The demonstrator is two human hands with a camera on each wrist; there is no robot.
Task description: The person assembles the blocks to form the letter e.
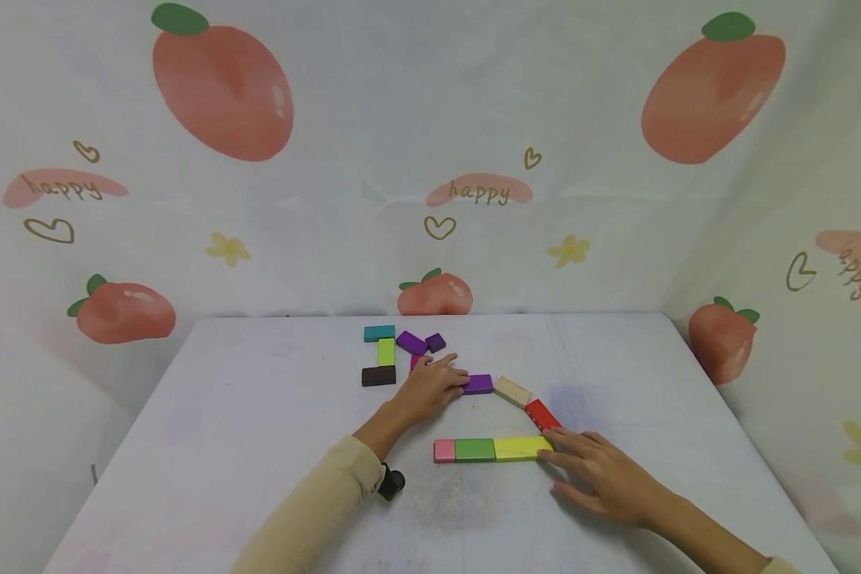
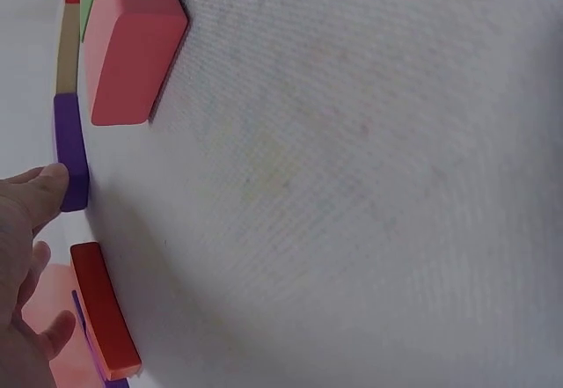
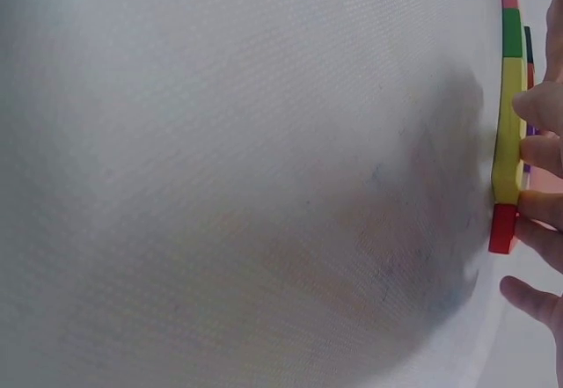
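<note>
My left hand [image 1: 430, 389] reaches over the table, its fingertips touching the left end of a purple block [image 1: 479, 384]. A reddish block [image 2: 106, 313] lies close by its thumb in the left wrist view; in the head view the hand partly covers it. A plain wood block [image 1: 513, 391] and a red block [image 1: 542, 414] continue from the purple one in a slanting line. My right hand [image 1: 606, 474], fingers spread, touches the right end of a yellow block [image 1: 518, 449] and the red block's lower end. Green [image 1: 475, 450] and pink [image 1: 444, 451] blocks line up left of the yellow.
Beyond my left hand lie teal [image 1: 379, 334], lime [image 1: 387, 351] and dark brown [image 1: 379, 375] blocks, joined in an I shape. Beside them are a purple block [image 1: 411, 343] and a small dark purple one [image 1: 436, 343]. A printed cloth [image 1: 344, 207] hangs behind the white table [image 1: 258, 446].
</note>
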